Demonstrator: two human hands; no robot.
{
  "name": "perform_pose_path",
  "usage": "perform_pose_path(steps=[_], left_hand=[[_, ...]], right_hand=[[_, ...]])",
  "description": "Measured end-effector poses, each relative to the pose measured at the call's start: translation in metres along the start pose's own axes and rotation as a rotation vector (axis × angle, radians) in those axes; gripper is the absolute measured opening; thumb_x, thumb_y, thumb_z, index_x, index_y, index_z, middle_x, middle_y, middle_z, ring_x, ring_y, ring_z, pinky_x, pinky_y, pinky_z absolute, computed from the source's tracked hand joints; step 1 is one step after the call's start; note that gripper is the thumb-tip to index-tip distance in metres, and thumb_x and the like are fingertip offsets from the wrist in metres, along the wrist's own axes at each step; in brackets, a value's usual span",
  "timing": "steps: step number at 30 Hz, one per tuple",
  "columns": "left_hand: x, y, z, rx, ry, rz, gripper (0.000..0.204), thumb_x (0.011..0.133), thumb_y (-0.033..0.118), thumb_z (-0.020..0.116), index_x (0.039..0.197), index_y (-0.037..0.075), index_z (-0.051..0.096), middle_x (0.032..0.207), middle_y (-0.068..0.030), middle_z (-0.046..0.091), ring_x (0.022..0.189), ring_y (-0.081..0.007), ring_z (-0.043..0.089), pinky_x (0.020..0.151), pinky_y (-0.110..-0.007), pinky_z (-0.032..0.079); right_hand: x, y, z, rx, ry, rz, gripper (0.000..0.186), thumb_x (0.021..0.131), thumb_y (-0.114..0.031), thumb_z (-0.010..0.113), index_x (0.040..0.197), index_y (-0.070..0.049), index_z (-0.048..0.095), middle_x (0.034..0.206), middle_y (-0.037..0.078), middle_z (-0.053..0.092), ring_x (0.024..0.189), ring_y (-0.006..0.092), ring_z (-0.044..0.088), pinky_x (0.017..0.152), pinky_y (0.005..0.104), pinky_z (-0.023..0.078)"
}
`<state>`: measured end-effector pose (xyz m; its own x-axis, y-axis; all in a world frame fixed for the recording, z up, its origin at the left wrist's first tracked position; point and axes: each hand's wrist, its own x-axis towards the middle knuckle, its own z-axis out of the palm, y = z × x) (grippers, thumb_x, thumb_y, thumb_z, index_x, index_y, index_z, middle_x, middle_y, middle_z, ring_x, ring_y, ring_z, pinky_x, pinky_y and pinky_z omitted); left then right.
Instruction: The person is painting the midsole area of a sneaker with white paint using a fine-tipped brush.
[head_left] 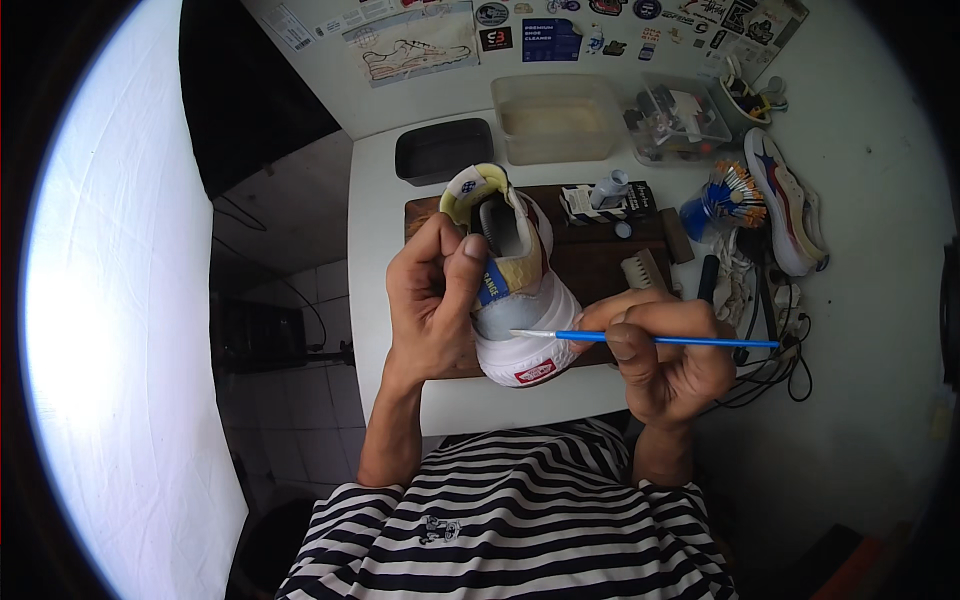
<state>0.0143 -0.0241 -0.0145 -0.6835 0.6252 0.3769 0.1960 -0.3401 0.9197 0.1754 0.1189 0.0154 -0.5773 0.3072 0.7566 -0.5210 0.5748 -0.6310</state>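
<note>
My left hand (432, 305) grips a sneaker (520, 360) with a white sole, pale yellow collar and blue band, held heel toward me over a dark wooden board (570, 238). My right hand (675, 365) pinches a slim blue paintbrush (740, 342) crosswise, its bristles at the pale grey lower heel just above the sole. An outstretched finger of that hand reaches the shoe's right side. Behind the shoe are an opened small bottle (610, 192) beside a black-and-white box (585, 210), a loose cap (623, 231) and a wooden-backed brush (640, 268).
A black tray (440, 172), translucent tubs (555, 155), a cup of tools (735, 110), a blue container of brushes (697, 220), a second sneaker (775, 200) and tangled cables (790, 375) occupy the white table (430, 405). A lit white panel (120, 300) stands left.
</note>
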Motion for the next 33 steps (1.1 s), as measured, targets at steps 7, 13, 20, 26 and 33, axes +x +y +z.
perform_pose_path(steps=[7,13,20,26,33], left_hand=[[0.001,0.002,0.002,-0.019,0.002,-0.014,0.03,0.108,0.015,0.057,0.082,0.008,0.044,0.072,0.0079,0.045,0.065,0.0005,0.035,0.057,-0.019,0.03],[-0.002,-0.002,-0.001,0.0,0.016,0.035,0.029,0.108,0.015,0.056,0.082,0.008,0.045,0.072,0.0073,0.046,0.065,0.0004,0.034,0.057,-0.019,0.03],[-0.005,0.001,-0.003,0.07,0.017,0.028,0.029,0.109,0.016,0.053,0.083,0.009,0.044,0.08,-0.0026,0.065,0.068,-0.0013,0.041,0.062,-0.02,0.035],[-0.009,-0.006,-0.003,0.069,0.032,0.061,0.027,0.108,0.016,0.053,0.084,0.008,0.044,0.081,-0.0041,0.066,0.069,-0.0021,0.044,0.064,-0.02,0.039],[-0.022,-0.016,-0.004,-0.009,0.126,0.128,0.027,0.109,0.016,0.051,0.086,0.008,0.04,0.079,-0.0076,0.065,0.069,-0.0052,0.047,0.065,-0.022,0.04]], right_hand=[[-0.001,0.008,-0.004,0.018,0.051,-0.01,0.017,0.095,-0.001,0.073,0.095,0.004,0.057,0.08,0.012,0.069,0.066,0.0206,0.073,0.047,0.0256,0.053],[0.003,0.011,-0.004,0.045,0.071,0.077,0.017,0.105,-0.01,0.059,0.098,0.002,0.049,0.074,0.023,0.07,0.057,0.0216,0.069,0.056,0.0324,0.06],[-0.005,0.023,-0.002,0.355,0.11,0.156,0.009,0.103,0.0,0.059,0.101,0.004,0.052,0.075,0.019,0.07,0.063,0.0196,0.071,0.059,0.0301,0.06],[-0.003,0.026,-0.009,0.323,0.164,0.168,0.008,0.103,0.0,0.058,0.1,0.004,0.052,0.074,0.018,0.07,0.063,0.019,0.07,0.059,0.0298,0.06],[-0.001,0.02,-0.007,0.303,0.16,0.214,0.008,0.103,0.001,0.059,0.099,0.004,0.053,0.074,0.017,0.07,0.062,0.0174,0.069,0.059,0.0293,0.06]])
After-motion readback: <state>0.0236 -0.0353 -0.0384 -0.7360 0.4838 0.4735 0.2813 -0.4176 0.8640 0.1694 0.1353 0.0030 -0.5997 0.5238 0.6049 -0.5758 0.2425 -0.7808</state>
